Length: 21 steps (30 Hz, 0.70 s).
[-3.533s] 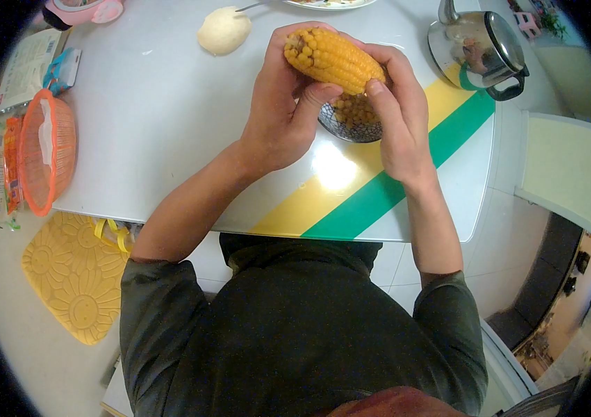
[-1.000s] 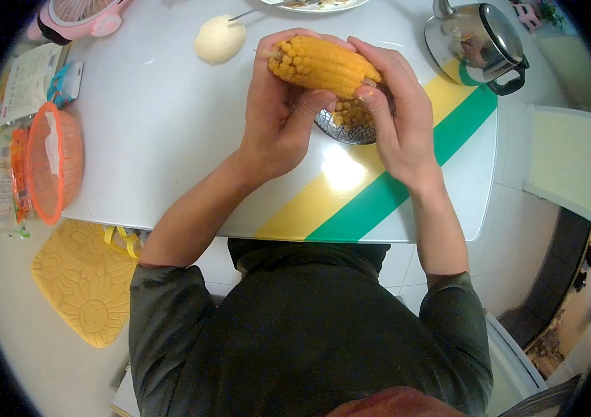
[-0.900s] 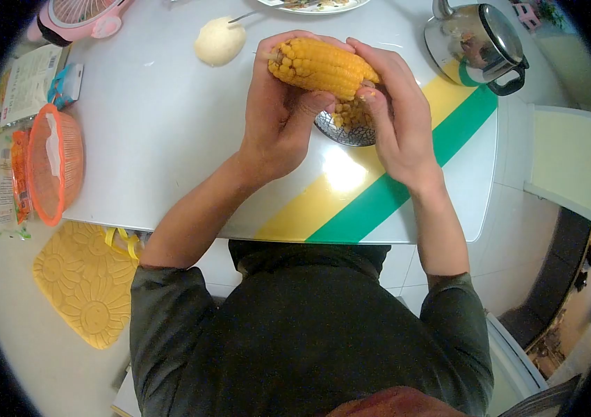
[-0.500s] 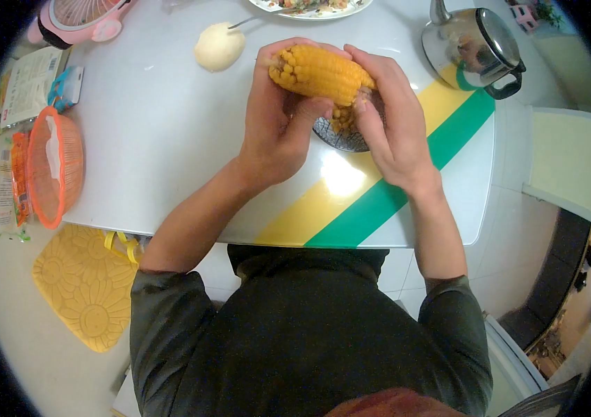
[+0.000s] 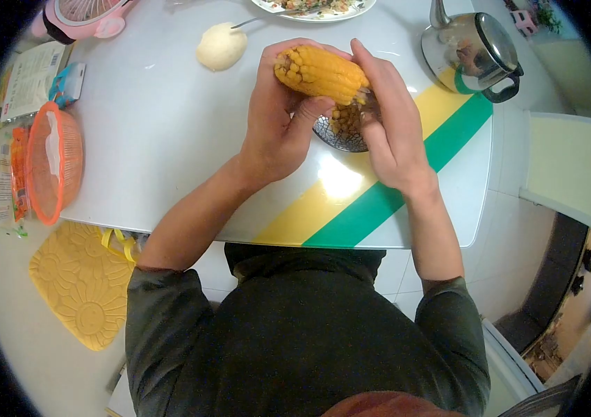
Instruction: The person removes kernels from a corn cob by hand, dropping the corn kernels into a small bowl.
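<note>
A yellow corn cob is held above the table, tilted slightly down to the right. My left hand wraps round its left part, thumb underneath. At the cob's right end, where some kernels are gone, my right hand holds it with the fingers behind and the thumb lower down. Below the cob stands a patterned bowl with loose kernels in it, partly hidden by the cob and my right hand.
A pale dough-like bun and a plate of food lie beyond my hands. A glass kettle stands at the right. Along the left are an orange basket, packets and a pink fan. The white table has coloured stripes.
At the cob's right end, kernels have come off and bare cob shows. My right thumb has moved down from the cob's end. The cob sits slightly lower than before.
</note>
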{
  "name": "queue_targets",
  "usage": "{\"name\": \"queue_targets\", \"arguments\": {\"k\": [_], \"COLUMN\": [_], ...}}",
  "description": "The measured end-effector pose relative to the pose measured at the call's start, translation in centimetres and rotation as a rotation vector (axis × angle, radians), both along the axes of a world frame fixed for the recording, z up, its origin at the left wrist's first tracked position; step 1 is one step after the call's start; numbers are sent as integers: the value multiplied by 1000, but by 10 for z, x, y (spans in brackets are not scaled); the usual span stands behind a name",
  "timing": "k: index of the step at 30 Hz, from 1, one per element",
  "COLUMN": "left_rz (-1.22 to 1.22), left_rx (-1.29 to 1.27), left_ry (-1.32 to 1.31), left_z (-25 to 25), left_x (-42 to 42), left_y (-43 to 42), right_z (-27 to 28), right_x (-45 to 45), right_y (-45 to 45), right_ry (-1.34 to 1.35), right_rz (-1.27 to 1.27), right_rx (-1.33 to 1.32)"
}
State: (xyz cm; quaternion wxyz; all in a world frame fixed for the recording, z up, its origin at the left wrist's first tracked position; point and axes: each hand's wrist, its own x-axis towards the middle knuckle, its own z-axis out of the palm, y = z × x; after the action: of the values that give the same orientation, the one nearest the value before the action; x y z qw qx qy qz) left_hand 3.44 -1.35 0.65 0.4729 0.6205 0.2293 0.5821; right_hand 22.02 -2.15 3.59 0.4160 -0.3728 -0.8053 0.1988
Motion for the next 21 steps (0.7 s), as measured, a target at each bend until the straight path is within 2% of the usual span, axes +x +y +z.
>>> {"name": "queue_targets", "arguments": {"k": [7, 16, 21], "left_rz": [-7, -16, -53], "left_rx": [-64, -52, -70], "left_ry": [-15, -18, -32], "left_z": [1, -3, -1], "left_x": [-2, -2, -3], "left_y": [-3, -2, -2], "right_z": [-1, -3, 3], "right_x": [1, -1, 1], "right_y": [0, 0, -1], "right_ry": [57, 4, 66], "right_rz": [29, -1, 62], "right_rx": [-85, -34, -47]}}
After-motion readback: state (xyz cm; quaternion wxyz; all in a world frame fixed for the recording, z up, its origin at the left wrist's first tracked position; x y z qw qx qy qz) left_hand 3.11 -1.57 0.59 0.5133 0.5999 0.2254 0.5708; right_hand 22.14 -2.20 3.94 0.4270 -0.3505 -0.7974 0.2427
